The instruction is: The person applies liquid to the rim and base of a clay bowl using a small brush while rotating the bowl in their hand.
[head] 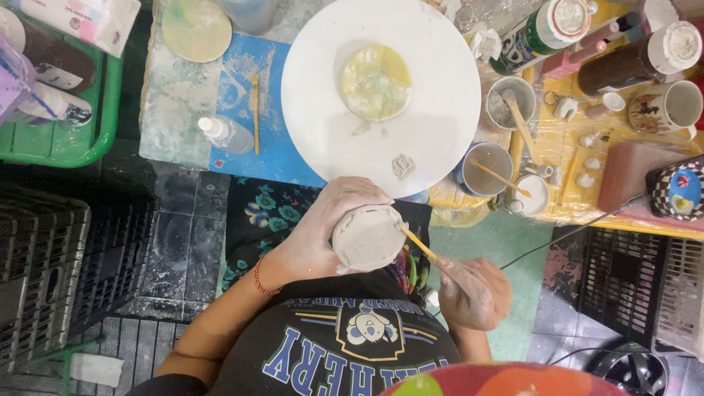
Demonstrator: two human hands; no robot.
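Clay piece (367, 236): round, grey, held above the lap, just below the white turntable's (308, 95) rim.
Left hand (323, 227): fingers clamped around the clay piece's side.
Right hand (473, 292): fingers closed on a thin wooden tool (418, 244), tip touching the clay's edge.
Risk: pressing too hard could gouge or dent the soft clay; a slack grip could drop it.
Nearby: slip cups (490, 169) on the desk.

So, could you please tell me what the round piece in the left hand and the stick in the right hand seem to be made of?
The round piece looks like unfired clay: pale grey, matte, with smeared marks. The stick looks like bare wood or bamboo: thin, straight, yellowish-tan, unpainted. Grey residue coats the right hand; the left hand cups the piece.
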